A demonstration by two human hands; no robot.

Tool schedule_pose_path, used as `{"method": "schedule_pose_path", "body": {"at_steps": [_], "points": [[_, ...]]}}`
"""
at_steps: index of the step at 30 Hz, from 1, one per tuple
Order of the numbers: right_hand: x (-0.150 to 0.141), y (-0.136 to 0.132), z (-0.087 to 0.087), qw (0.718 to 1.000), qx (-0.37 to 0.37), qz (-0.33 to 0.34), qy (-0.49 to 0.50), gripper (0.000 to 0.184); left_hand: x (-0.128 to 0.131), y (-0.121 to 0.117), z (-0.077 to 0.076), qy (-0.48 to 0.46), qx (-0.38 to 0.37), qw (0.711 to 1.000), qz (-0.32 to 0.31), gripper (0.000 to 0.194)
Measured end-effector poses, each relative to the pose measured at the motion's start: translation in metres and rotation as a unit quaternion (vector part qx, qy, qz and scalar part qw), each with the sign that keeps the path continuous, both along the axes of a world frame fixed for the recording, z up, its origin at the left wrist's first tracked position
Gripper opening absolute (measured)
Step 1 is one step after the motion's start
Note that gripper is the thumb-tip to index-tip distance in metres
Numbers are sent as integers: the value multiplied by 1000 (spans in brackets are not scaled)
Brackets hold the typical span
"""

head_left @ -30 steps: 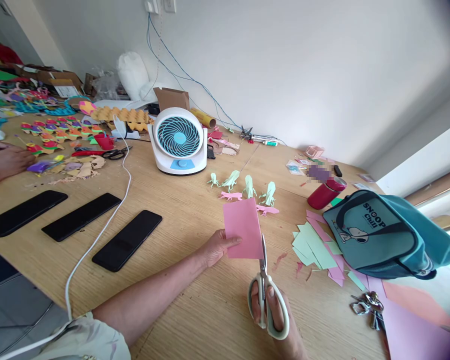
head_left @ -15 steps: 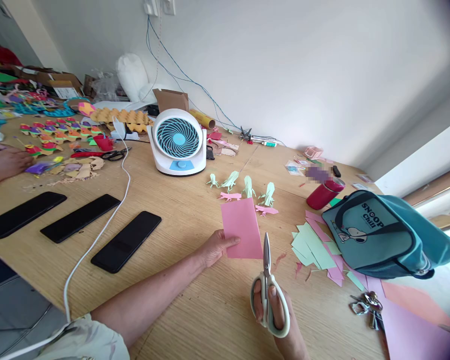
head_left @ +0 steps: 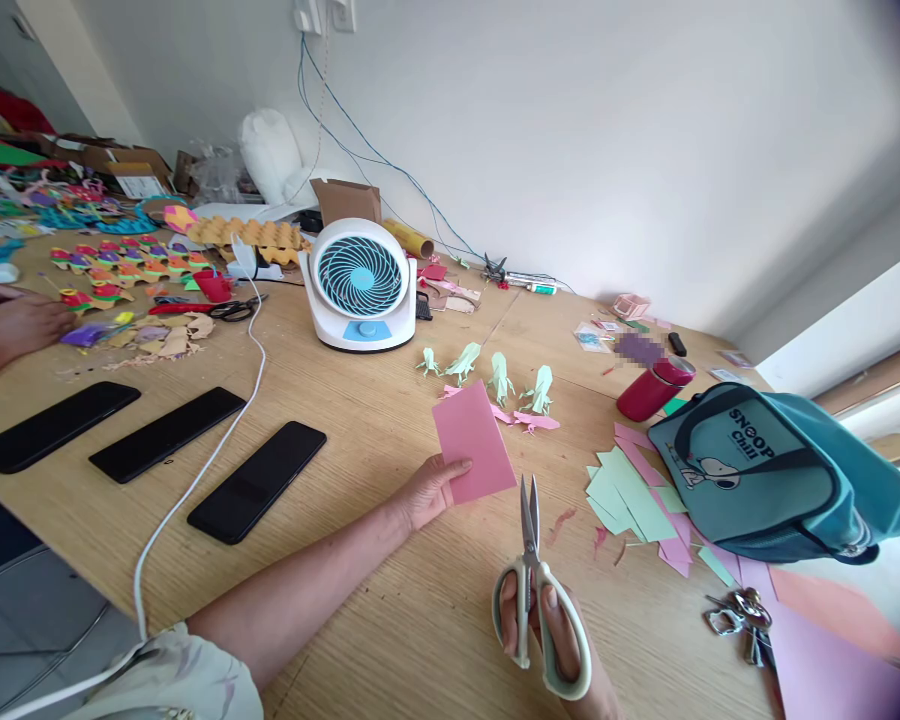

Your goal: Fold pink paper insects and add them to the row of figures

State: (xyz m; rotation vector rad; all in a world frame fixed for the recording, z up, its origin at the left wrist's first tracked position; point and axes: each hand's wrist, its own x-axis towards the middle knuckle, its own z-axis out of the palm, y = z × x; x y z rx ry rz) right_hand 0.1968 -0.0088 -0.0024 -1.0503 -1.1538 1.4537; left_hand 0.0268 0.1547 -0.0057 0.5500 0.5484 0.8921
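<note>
A pink sheet of paper [head_left: 474,442] is pinched at its lower left edge by my left hand [head_left: 431,492], thumb on top, and tilts above the wooden table. My right hand [head_left: 559,640] grips white-handled scissors [head_left: 529,530], fingers through the loops. The blades point away from me, slightly parted, just right of the paper's lower corner and apart from it. Behind the paper stand several pale green folded paper figures [head_left: 499,375]. A pink folded figure [head_left: 536,421] lies beside them, and another is partly hidden by the sheet.
Green paper pieces [head_left: 630,492] lie right, by a teal bag [head_left: 750,470], red bottle [head_left: 655,388] and keys [head_left: 742,612]. Black phones [head_left: 257,482] and a white cable [head_left: 195,478] lie left. A fan [head_left: 361,285] stands behind; another person's hand [head_left: 26,325] rests far left.
The scissors have come away from the paper's right edge, and their blades have parted slightly. My left hand has tilted the paper leftward.
</note>
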Motion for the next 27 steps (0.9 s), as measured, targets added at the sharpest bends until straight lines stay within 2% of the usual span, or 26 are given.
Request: {"method": "schedule_pose_path", "body": {"at_steps": [7,16,21,27], "points": [[0,0,-6,997,27,73,-1,48,0,2,-1,-19,-15,1000,17,38],[-3,0,-5,997,30,72,8,49,-2,3,-5,-21,-16,1000,14,36],[-3,-1,-3,998,8,57,6,49,-2,4,-6,-23,-12,1000,8,38],[-1,-2,-3,997,26,64,15,47,-2,3,-4,-27,-17,999,9,32]]}}
